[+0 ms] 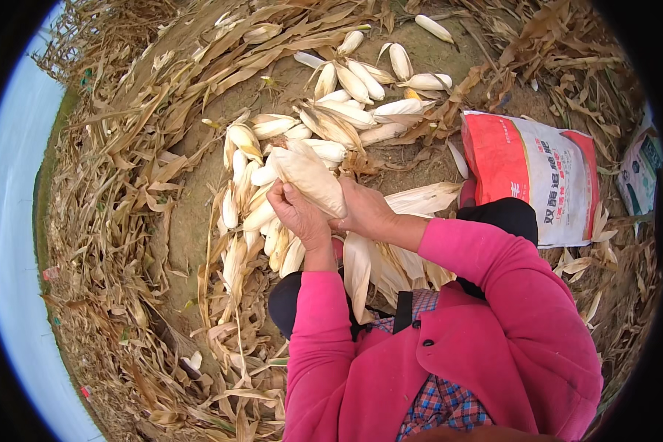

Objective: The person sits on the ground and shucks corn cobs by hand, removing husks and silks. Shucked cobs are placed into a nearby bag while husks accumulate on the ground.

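Note:
Both my hands are around one ear of corn (pixel 309 179) in a pale husk, held above a heap of other ears. My left hand (pixel 298 215) grips its near left side, thumb raised along the husk. On the other side, my right hand (pixel 364 207) is closed about the lower right end, its fingertips partly hidden behind the ear. Beneath and beyond lies the pile of corn ears (pixel 345 113), most still wrapped in cream husk. Loose dry husks (pixel 359 271) are gathered between my knees, below my wrists.
A red and white printed sack (pixel 552 171) lies by my right knee, with another printed bag (pixel 641 171) farther right. Dry corn stalks and leaves (pixel 121 221) cover the ground at left. A single ear (pixel 434 29) rests on bare soil at the far side.

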Action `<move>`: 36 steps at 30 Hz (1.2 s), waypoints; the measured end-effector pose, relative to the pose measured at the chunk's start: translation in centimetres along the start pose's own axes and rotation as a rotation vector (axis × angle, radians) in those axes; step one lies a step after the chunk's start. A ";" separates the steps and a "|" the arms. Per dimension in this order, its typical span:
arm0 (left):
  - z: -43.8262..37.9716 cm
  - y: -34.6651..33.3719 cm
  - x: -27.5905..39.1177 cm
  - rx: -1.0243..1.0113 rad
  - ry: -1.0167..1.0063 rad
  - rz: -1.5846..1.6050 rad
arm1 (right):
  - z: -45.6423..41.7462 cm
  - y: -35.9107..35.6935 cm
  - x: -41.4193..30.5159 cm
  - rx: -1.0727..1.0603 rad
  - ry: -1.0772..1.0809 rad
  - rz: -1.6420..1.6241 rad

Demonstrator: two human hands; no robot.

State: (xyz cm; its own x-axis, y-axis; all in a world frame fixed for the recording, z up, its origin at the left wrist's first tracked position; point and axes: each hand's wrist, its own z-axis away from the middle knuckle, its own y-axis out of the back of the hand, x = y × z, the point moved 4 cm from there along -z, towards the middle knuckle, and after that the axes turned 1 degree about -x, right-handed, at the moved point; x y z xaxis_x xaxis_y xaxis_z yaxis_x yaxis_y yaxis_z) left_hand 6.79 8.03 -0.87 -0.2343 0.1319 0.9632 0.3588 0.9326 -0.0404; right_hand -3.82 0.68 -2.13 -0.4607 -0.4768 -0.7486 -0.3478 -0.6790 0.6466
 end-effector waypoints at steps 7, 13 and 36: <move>0.2 -0.1 -0.5 -0.075 0.079 0.214 | -0.1 -0.5 0.9 0.068 0.163 -0.281; 0.9 -0.9 -0.6 -0.212 0.111 0.234 | -1.1 1.4 1.0 0.064 0.185 -0.424; 2.5 -2.6 2.3 -0.384 0.334 0.550 | 0.5 5.4 -1.1 -0.057 0.297 -0.537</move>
State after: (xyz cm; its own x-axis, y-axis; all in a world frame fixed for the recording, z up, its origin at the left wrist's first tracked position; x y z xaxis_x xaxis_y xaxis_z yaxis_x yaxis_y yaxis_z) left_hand 3.03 6.71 0.74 0.3345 0.3788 0.8629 0.6498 0.5705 -0.5023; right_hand -5.59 -2.21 2.26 0.0169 -0.1894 -0.9818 -0.4204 -0.8922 0.1649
